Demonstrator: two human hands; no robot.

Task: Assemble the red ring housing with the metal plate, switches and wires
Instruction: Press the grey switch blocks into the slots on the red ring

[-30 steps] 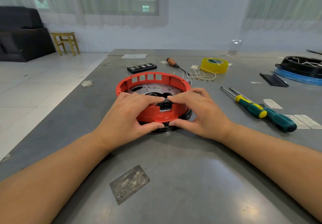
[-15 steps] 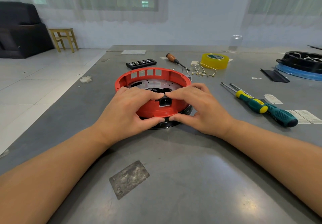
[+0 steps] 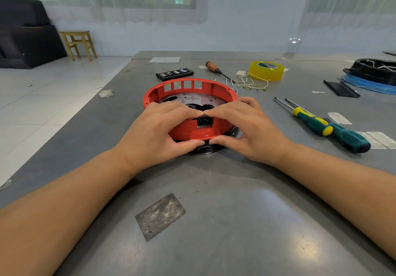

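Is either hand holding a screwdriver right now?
No: both the left hand and the right hand grip the near wall of the red ring, while the screwdrivers lie untouched on the table.

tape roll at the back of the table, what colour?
Translucent yellow, with a green-and-white label on top; the tape roll shows only in the head view.

Right of the fingers lay two green-and-yellow-handled screwdrivers (image 3: 327,126); beyond them sat a yellow tape roll (image 3: 266,70), a wooden-handled screwdriver (image 3: 218,71) and a black rectangular bit case (image 3: 174,73).
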